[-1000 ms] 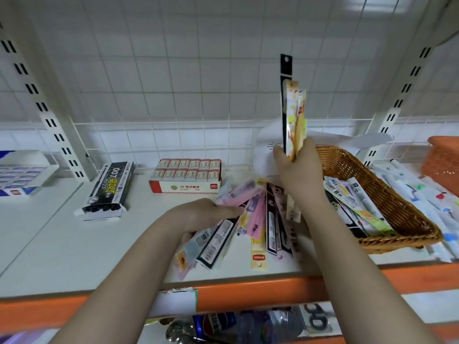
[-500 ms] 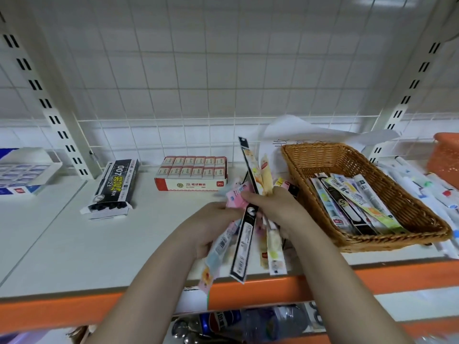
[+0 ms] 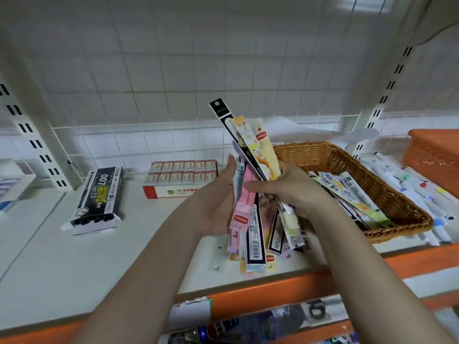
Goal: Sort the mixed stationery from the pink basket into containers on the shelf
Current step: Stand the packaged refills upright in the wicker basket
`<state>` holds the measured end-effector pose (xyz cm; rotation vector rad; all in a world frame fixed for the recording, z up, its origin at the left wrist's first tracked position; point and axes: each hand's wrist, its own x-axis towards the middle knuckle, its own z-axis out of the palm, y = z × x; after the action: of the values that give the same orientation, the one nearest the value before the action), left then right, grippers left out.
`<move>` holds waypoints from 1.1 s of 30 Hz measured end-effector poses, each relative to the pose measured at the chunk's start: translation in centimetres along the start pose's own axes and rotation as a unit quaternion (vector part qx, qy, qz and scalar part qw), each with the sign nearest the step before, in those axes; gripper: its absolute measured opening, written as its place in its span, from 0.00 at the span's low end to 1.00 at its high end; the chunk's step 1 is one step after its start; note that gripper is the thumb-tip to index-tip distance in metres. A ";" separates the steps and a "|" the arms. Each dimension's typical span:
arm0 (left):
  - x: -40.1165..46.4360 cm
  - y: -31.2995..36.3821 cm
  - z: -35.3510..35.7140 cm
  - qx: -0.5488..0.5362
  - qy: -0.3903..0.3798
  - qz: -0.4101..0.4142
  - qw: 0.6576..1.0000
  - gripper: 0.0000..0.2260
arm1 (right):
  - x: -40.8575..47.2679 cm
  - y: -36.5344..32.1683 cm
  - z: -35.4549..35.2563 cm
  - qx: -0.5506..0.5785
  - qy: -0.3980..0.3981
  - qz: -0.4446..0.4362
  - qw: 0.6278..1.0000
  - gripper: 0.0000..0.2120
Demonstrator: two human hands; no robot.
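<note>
Head view, only one: both hands centre frame over the white shelf board (image 3: 74, 269). Left hand (image 3: 218, 204) cups a bunch of flat packaged pens in pink, black and blue sleeves (image 3: 248, 219) from the left, fingers straight up along the pack edges, thumb hidden; exact pack count not readable, they overlap. Right hand (image 3: 293, 192) clenched around a fan of three long packs (image 3: 253, 150) (one black, one cartoon-printed white, one yellow) tilted up-left above the bunch, thumb pressing on the pink pack. One brown woven wicker basket (image 3: 397, 202) right of centre, touching the right wrist area, with several more pen packs lying inside; count unclear. One orange perforated plastic bin (image 3: 434, 150) at right edge, partly cut off. Loose white marker pens (image 3: 409, 187) lie between basket and bin, too many to count. Left of centre: one red-and-white carton of erasers (image 3: 181, 177), two visible rows of six. Further left: one black box of pens printed "007" (image 3: 99, 197), front end open. One blue-white box (image 3: 10, 184) at far left, cropped. Pink basket not visible.
</note>
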<state>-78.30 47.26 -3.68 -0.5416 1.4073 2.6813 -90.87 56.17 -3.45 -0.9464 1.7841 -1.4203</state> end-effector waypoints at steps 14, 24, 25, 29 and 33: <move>-0.1 1.7 -2.9 0.123 0.165 0.127 0.970 0.05 | -0.4 0.6 0.1 0.273 0.164 0.089 0.944 0.06; -2.2 4.5 1.0 0.149 0.193 0.191 0.951 0.08 | 0.3 -2.7 -1.1 0.323 0.122 0.040 0.938 0.10; -1.8 4.5 1.5 0.147 0.201 0.189 0.950 0.08 | 0.2 -2.7 -1.6 0.325 0.110 0.035 0.939 0.09; 1.7 3.2 4.5 0.199 0.224 0.177 0.937 0.09 | -0.2 -2.3 -4.4 0.303 0.102 0.028 0.947 0.12; 6.5 1.0 9.0 0.328 0.238 0.179 0.897 0.17 | -0.5 -1.7 -9.0 0.351 0.059 0.016 0.934 0.13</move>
<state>-87.08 53.33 -0.41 -0.9687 2.6131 2.1174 -97.92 60.85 -0.04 -0.4529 1.1912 -1.9273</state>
